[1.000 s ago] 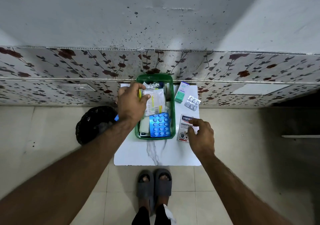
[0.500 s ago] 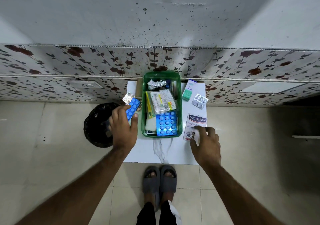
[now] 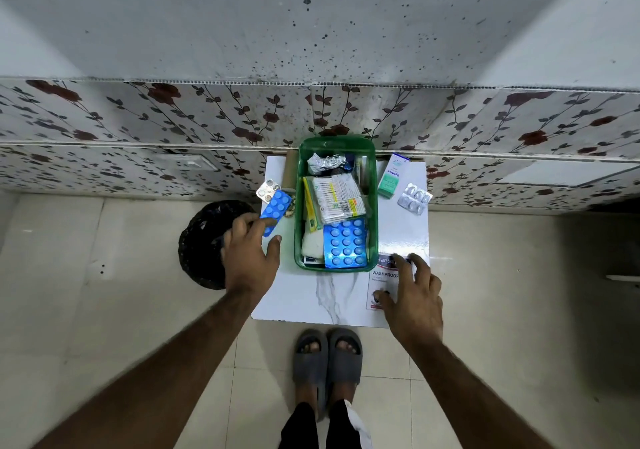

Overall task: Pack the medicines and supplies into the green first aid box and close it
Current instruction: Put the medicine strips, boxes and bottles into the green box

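The green first aid box (image 3: 298,206) stands open at the back of a small white table (image 3: 332,296). Inside lie a blue blister strip (image 3: 344,242), a cotton swab packet (image 3: 337,197), crumpled foil (image 3: 325,163) and a white pad (image 3: 311,246). Left of the box, a second blue strip (image 3: 277,204) lies across a silver blister (image 3: 266,189). My left hand (image 3: 249,258) has its fingertips on that strip's near end, thumb apart. My right hand (image 3: 414,292) lies spread flat on a white plaster pack (image 3: 382,275) at the table's near right. A green-white carton (image 3: 391,180) and a silver strip (image 3: 414,199) lie right of the box.
A black bin (image 3: 204,244) stands on the floor against the table's left side, under my left wrist. My feet in grey slippers (image 3: 327,362) are just before the table's near edge. A floral tiled wall (image 3: 207,119) rises directly behind the box.
My left hand left the box and moved left onto the blue strip beside it. My right hand slid the plaster pack toward the table's near edge.
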